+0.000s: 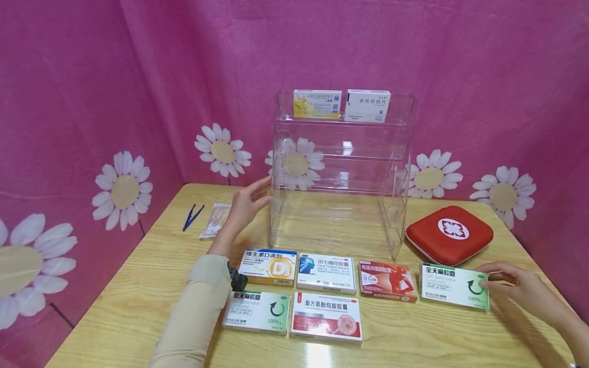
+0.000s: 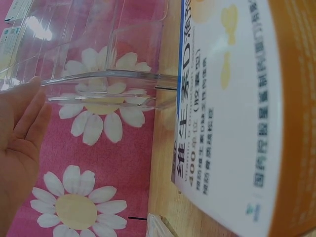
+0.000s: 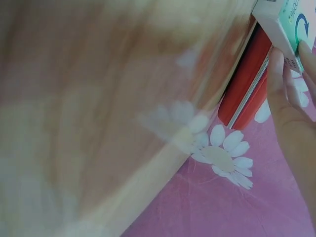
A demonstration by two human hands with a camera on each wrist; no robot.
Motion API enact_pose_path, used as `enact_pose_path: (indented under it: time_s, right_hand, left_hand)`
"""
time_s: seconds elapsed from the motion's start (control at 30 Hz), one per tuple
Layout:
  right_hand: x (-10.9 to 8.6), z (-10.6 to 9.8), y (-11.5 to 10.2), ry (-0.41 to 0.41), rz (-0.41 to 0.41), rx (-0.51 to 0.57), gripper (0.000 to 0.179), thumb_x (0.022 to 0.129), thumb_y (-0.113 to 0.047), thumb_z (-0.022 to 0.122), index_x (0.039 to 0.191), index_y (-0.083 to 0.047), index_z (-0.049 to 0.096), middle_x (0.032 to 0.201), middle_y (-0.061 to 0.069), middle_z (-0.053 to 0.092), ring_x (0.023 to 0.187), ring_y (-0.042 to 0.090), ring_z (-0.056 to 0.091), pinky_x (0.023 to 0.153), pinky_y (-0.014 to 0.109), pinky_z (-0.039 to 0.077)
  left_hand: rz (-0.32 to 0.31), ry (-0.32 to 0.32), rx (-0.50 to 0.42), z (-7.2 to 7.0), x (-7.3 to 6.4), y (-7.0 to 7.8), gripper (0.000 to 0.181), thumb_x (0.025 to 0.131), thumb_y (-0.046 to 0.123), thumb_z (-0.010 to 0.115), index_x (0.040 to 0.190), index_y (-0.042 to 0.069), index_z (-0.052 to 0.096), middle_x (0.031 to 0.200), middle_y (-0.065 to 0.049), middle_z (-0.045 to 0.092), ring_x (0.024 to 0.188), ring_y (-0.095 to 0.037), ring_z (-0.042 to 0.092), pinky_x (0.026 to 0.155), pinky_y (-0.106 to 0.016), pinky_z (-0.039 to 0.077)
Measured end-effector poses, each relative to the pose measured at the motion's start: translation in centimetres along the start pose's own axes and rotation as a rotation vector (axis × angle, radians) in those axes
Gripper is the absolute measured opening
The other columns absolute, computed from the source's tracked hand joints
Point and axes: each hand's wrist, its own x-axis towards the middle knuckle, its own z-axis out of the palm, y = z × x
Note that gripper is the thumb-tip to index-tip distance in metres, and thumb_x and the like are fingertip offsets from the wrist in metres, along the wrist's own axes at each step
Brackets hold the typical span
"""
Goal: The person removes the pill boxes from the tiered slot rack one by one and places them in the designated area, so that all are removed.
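The left hand (image 1: 248, 204) touches a clear rack (image 1: 342, 157) with 2 boxes (image 1: 317, 105) up top; the right hand (image 1: 520, 287) pinches a green-and-white box (image 1: 448, 286). On the worktop (image 1: 400, 335) lie 5 more boxes (image 1: 325, 273); a red case (image 1: 453, 237) sits near the rack.

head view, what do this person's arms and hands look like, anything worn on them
The left hand is bare, with no glove; a plain pale beige sleeve reaches the wrist, where a small black device sits. The right hand is also bare, and its forearm shows no sleeve as far as the head view reaches.
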Motion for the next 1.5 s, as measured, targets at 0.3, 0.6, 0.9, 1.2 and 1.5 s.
enact_pose_path:
  time_s: [0.3,0.6,0.9,1.2,1.5]
  right_hand:
    - [0.7,0.1,0.9,-0.104,0.013,0.014,0.027,0.083,0.009,0.069,0.108,0.000,0.069,0.102,-0.029,0.065,0.090,-0.016,0.060,0.072,-0.001,0.049]
    - [0.9,0.5,1.4,-0.146,-0.010,-0.092,0.022,0.084,-0.001,0.072,0.105,-0.009,0.072,0.099,-0.031,0.064,0.082,-0.015,0.056,0.065,0.001,0.046]
    - [0.8,0.4,0.9,-0.128,0.085,-0.168,0.020,0.084,-0.005,0.074,0.103,-0.001,0.070,0.095,-0.033,0.062,0.081,-0.017,0.056,0.062,0.004,0.047]
    - [3.1,-0.7,-1.7,0.069,0.014,-0.139,0.026,0.082,0.000,0.074,0.106,0.003,0.066,0.098,-0.040,0.056,0.085,-0.023,0.054,0.066,-0.003,0.048]
    - [10.4,-0.6,-6.5,0.267,-0.079,-0.206,0.041,0.079,-0.003,0.079,0.118,-0.003,0.067,0.104,-0.037,0.052,0.092,-0.031,0.045,0.078,-0.010,0.038]
  left_hand:
    - [-0.010,0.003,0.013,0.0,0.0,-0.1,0.052,0.091,0.003,0.066,0.141,0.006,0.052,0.138,-0.018,0.059,0.127,-0.031,0.059,0.105,-0.037,0.053]
    - [-0.015,-0.001,0.011,-0.1,-0.1,-0.1,0.052,0.091,0.004,0.066,0.141,0.006,0.051,0.137,-0.018,0.059,0.126,-0.032,0.059,0.105,-0.038,0.053]
    - [-0.017,0.002,0.022,-0.1,-0.2,0.0,0.052,0.092,0.004,0.065,0.141,0.006,0.051,0.137,-0.018,0.059,0.126,-0.031,0.059,0.105,-0.037,0.053]
    - [0.001,0.002,-0.009,0.0,-0.1,0.0,0.051,0.091,0.002,0.066,0.140,0.003,0.052,0.137,-0.020,0.058,0.127,-0.034,0.058,0.106,-0.040,0.053]
    - [-0.007,-0.004,-0.008,0.1,-0.1,-0.1,0.051,0.091,0.000,0.064,0.140,0.001,0.051,0.139,-0.022,0.056,0.127,-0.035,0.057,0.105,-0.041,0.053]
